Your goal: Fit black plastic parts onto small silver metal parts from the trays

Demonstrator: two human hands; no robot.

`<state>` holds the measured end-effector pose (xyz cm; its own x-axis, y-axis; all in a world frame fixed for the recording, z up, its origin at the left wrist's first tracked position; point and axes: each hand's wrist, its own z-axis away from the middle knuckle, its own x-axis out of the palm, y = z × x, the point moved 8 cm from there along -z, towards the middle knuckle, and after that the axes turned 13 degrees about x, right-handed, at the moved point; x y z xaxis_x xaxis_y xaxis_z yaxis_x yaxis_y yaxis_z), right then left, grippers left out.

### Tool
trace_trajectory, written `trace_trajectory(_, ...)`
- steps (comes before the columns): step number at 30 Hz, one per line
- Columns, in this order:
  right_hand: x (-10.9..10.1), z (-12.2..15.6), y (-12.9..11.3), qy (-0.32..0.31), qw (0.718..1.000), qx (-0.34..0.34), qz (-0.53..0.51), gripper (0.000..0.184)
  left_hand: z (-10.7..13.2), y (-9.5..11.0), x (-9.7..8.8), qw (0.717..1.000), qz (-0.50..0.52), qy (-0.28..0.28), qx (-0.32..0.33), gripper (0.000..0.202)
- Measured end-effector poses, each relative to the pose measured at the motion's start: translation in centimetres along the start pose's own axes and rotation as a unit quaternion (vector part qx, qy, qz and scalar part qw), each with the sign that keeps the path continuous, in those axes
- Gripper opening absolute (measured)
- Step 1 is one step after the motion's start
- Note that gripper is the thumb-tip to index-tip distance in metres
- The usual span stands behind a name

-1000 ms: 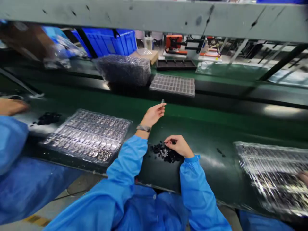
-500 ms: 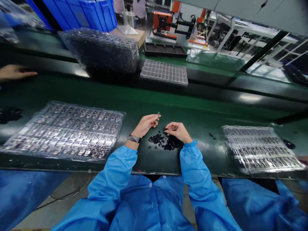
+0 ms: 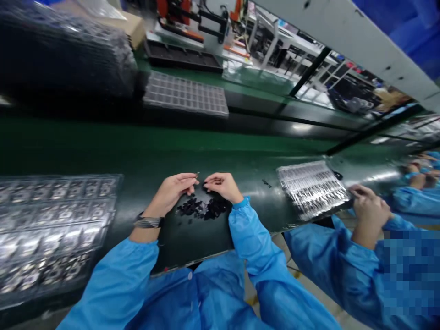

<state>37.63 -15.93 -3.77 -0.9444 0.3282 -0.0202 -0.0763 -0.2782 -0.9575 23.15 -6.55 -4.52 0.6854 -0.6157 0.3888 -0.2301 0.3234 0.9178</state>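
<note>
My left hand (image 3: 175,190) pinches a small metallic part (image 3: 197,175) between thumb and forefinger, its kind too small to make out. Close beside it on the right, my right hand (image 3: 222,185) has its fingertips closed on a small black piece (image 3: 205,184). Both hands hover over a loose pile of small flat black pieces (image 3: 202,208) on the dark green bench (image 3: 192,243). To the left lies a clear plastic tray (image 3: 117,183) with rows of small metallic parts in its pockets.
A second filled tray (image 3: 309,188) lies to the right, beside a co-worker's hands (image 3: 369,206). A few black bits (image 3: 266,183) lie before it. On the back shelf are a pocketed plastic tray (image 3: 185,94), a black tray (image 3: 182,57) and a tall tray stack (image 3: 68,55).
The view has swung to the right, bringing the co-worker at the right into sight. My hands have come closer together, each keeping its pinch.
</note>
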Motion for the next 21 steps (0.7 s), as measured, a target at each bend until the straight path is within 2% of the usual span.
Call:
trace_trajectory(5,-0.4,-0.2,0.3,0.017,1.0,0.016,-0.013,0.046,0.0,0.2,-0.3,1.0,-0.006,0.026,-0.01,0.047)
trace_trajectory(9,-0.4,-0.1,-0.1,0.025,1.0,0.003,-0.015,0.045,0.0,1.0,-0.2,0.997,-0.038,0.05,0.041,0.048)
trace_trajectory(15,-0.6,-0.1,-0.6,0.036,0.999,-0.027,0.002,0.035,0.0,1.3,1.3,0.989,-0.118,0.002,0.087,0.042)
trace_trajectory(21,-0.1,-0.3,0.4,0.016,1.0,-0.011,0.002,0.025,0.8,1.1,1.6,0.983,-0.144,-0.02,0.111,0.04)
